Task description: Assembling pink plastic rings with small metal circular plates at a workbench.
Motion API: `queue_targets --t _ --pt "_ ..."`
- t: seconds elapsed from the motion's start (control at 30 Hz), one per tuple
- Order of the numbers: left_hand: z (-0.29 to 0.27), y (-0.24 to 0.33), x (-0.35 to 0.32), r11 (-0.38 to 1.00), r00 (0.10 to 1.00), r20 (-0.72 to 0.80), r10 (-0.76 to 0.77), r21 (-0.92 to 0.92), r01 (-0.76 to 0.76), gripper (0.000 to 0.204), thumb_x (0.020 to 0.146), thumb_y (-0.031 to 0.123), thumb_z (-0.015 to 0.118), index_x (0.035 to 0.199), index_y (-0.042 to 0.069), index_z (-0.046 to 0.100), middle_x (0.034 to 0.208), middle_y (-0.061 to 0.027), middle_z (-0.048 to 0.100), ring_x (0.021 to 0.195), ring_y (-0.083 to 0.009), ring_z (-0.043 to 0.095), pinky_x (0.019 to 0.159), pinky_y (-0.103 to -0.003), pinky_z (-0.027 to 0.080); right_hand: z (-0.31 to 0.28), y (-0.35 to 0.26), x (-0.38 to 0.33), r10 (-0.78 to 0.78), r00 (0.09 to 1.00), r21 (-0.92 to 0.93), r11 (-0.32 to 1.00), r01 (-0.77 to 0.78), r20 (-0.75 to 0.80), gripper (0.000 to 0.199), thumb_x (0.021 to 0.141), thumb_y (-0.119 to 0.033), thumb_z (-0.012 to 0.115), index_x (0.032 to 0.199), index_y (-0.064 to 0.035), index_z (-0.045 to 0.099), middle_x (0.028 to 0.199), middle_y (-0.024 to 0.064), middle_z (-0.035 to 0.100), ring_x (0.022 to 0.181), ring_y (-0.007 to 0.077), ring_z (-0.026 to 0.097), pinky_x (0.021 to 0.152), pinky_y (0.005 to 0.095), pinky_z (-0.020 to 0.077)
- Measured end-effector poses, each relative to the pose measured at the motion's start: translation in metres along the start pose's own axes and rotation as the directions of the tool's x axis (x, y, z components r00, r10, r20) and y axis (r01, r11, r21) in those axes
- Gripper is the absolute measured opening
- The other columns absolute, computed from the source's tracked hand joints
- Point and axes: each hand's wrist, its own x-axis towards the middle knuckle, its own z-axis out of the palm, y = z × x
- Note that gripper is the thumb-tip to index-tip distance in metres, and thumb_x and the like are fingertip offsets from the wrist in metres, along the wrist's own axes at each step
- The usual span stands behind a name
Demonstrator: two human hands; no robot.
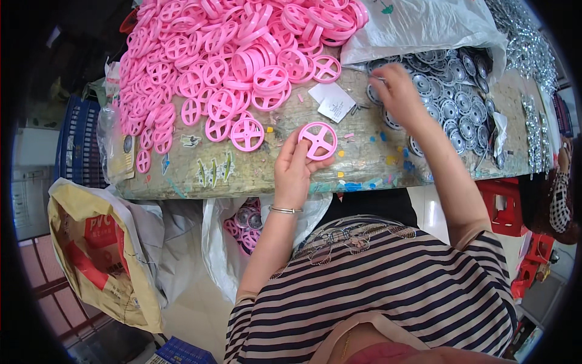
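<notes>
Worn workbench (364,159) with a heap of pink wheels (230,54): the left hand (294,173) pinches one pink wheel (317,140) at its rim, just above the bench. The right hand (397,91) reaches into the silver discs (454,103) (finger closure cannot be told); holding the wheel flat and steady would likely ease seating a disc.

A bare strip of worktop (357,151) is lying open between the pink wheel pile (230,54) on the left and the silver disc heap (454,103) on the right; a white paper slip (332,101) is sitting in that gap, and a plastic bag (418,24) is crowding its far end
</notes>
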Motion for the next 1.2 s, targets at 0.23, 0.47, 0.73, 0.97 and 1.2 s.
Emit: queue_targets --t 0.23,0.47,0.73,0.97,1.2 --pt "-0.001 -0.009 0.003 0.999 0.999 0.044 0.023 0.044 -0.025 0.034 0.100 0.011 0.042 0.130 -0.004 0.044 0.116 -0.0151 0.058 0.100 -0.0243 0.064 0.081 -0.036 0.058 0.013 0.041 0.022 0.115 0.993 -0.292 0.949 -0.119 -0.031 0.047 0.080 -0.029 0.068 0.115 -0.0016 0.055 0.118 0.0211 0.051 0.105 0.0407 0.053 0.084 0.0469 0.0485" --pt "-0.002 -0.005 -0.001 0.999 0.997 0.081 0.006 0.053 -0.010 0.035 0.100 0.012 0.043 0.131 -0.004 0.042 0.116 -0.0137 0.058 0.102 -0.0218 0.063 0.084 -0.034 0.057 0.010 0.027 0.031 0.116 0.984 -0.351 0.934 -0.063 0.134 0.035 0.088 -0.021 0.058 0.119 -0.0057 0.055 0.116 0.0185 0.057 0.105 0.0386 0.055 0.085 0.0441 0.0478" --pt "-0.007 -0.003 -0.004 0.999 0.998 0.059 -0.033 0.034 0.031 0.035 0.100 0.014 0.043 0.130 -0.004 0.043 0.117 -0.0139 0.057 0.103 -0.0236 0.063 0.084 -0.035 0.057 -0.002 -0.079 -0.035 -0.200 0.976 0.244 0.954 0.174 0.085 0.029 0.087 -0.004 0.058 0.116 -0.0055 0.060 0.106 0.0165 0.065 0.096 0.0330 0.063 0.081 0.0359 0.0515" --pt "-0.006 -0.004 -0.001 0.999 0.995 0.102 -0.019 -0.024 0.022 0.036 0.102 0.020 0.037 0.128 -0.004 0.043 0.119 -0.0146 0.057 0.102 -0.0238 0.063 0.086 -0.039 0.056 0.013 -0.100 -0.063 -0.300 0.948 0.127 0.950 0.287 0.104 0.041 0.080 -0.002 0.060 0.121 -0.0031 0.057 0.125 0.0161 0.057 0.106 0.0335 0.060 0.086 0.0387 0.0519" --pt "-0.007 -0.009 -0.002 0.999 0.998 0.057 0.037 0.002 -0.037 0.033 0.100 0.014 0.043 0.129 -0.003 0.044 0.118 -0.0129 0.057 0.104 -0.0209 0.061 0.087 -0.038 0.056 0.015 -0.106 -0.072 -0.340 0.936 0.149 0.934 0.324 0.094 0.039 0.081 -0.002 0.062 0.119 -0.0009 0.057 0.122 0.0180 0.057 0.107 0.0353 0.059 0.088 0.0399 0.0503"
